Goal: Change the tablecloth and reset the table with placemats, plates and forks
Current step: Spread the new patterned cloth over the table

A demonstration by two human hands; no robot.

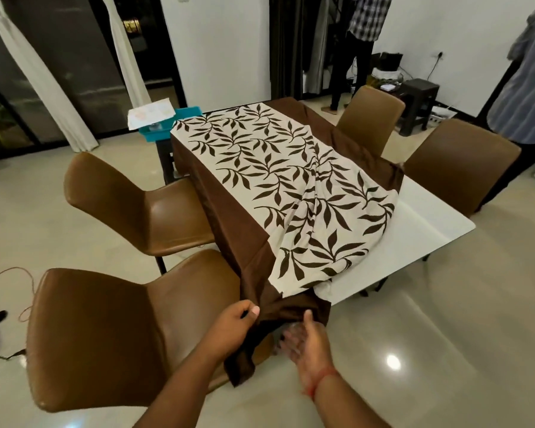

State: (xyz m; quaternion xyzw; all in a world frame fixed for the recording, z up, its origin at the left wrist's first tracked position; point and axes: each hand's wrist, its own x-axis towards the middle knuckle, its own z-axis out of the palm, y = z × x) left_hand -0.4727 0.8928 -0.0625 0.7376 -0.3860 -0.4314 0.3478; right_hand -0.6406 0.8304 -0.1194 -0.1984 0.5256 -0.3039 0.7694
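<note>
One white table (430, 223) stands in the middle of the room, and one tablecloth (260, 168), cream with dark leaves in the centre and a plain brown border, lies over its far and left parts, bunched in folds toward the near corner, so the right near part of the tabletop shows bare. The brown border hangs off the table's near corner, and there the left hand (233, 319) pinches a fold of it between thumb and curled fingers. The right hand (306, 341) is just beside that hanging cloth, blurred, fingers spread and fairly straight with the palm turned up, the fingertips at or under the brown hem; whether it actually touches the cloth I cannot tell. Four brown chairs surround the table: two on its left side (105, 335) (130, 199) and two on its right side (369, 118) (457, 162). Beyond the table's far left corner sits one teal tray (179, 118) with papers (150, 114) on it. Two people stand beyond the table's far right side, one in a checked shirt (365, 17), one in a striped shirt (528, 75).
</note>
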